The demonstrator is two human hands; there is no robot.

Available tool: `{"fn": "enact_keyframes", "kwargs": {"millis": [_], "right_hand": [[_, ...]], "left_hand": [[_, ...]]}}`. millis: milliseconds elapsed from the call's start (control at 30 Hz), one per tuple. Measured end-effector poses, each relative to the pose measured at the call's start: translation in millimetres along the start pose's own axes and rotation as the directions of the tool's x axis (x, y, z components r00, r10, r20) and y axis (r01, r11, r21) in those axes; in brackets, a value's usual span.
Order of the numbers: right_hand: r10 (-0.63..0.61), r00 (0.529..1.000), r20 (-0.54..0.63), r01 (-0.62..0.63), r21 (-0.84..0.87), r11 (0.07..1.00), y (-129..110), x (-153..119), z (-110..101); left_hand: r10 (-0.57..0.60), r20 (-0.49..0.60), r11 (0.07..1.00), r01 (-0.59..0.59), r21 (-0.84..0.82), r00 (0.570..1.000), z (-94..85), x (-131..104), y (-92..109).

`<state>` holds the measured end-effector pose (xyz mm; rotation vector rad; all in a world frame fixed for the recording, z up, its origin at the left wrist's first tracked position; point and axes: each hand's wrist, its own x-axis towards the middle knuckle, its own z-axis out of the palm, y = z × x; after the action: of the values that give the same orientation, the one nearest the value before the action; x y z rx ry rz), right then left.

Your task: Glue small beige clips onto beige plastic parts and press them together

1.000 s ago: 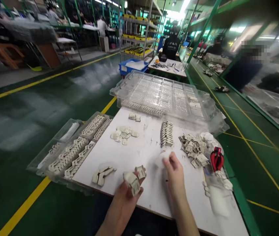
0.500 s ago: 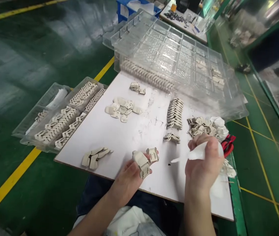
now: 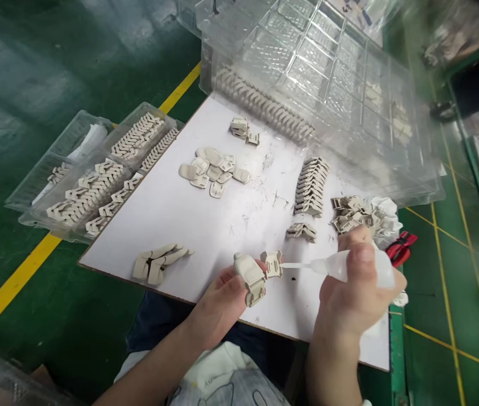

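Left hand [image 3: 222, 301]: I grip two beige plastic parts [image 3: 256, 273] above the counter's [image 3: 205, 225] near edge.
Right hand [image 3: 351, 299]: I clench one clear squeeze bottle [image 3: 349, 266], nozzle touching the smaller part.
Around: one red tool [image 3: 400, 248]; two clear trays [image 3: 96, 169] at left.

Matt beige plastic clips [image 3: 253, 276], translucent plastic squeeze bottle [image 3: 349, 265], scuffed white board [image 3: 205, 225].

No readable text, labels, brands or numbers anywhere. Faint print on white garment [image 3: 222, 383] near bottom edge, too blurred to read.
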<state>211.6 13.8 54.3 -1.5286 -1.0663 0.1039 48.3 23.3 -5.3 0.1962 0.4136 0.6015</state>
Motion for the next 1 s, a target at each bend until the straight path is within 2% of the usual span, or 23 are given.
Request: {"fn": "enact_keyframes", "kwargs": {"millis": [200,333,433,600,733,1000], "right_hand": [[-0.022,1.0,0.017,0.02,0.085,0.996,0.2,-0.7,3.9],[0.027,0.999,0.036,-0.029,0.063,0.998,1.5,-2.5,6.6],[0.014,0.999,0.03,-0.016,0.077,0.997,3.9,-3.5,8.7],[-0.017,1.0,0.017,0.016,0.053,0.998,9.4,-5.1,10.6],[0.03,0.998,0.062,-0.033,0.036,0.999,7.2,-5.9,8.6],[0.043,0.995,0.095,-0.049,0.06,0.997,3.2,-4.4,7.1]], "left_hand": [[0.027,0.013,0.999,-0.026,-0.021,1.0,-1.0,2.2,-2.8],[0.029,-0.048,0.999,-0.031,-0.038,0.998,-2.5,2.8,-4.5],[0.017,-0.071,0.999,-0.019,-0.033,0.997,-2.8,2.2,-4.3],[0.034,-0.045,0.999,-0.036,-0.035,0.998,-1.6,2.1,-4.0],[0.041,-0.037,0.998,-0.042,-0.045,0.999,-1.6,3.1,-4.0],[0.037,-0.028,0.999,-0.038,-0.029,0.999,-2.0,2.4,-2.7]]}}
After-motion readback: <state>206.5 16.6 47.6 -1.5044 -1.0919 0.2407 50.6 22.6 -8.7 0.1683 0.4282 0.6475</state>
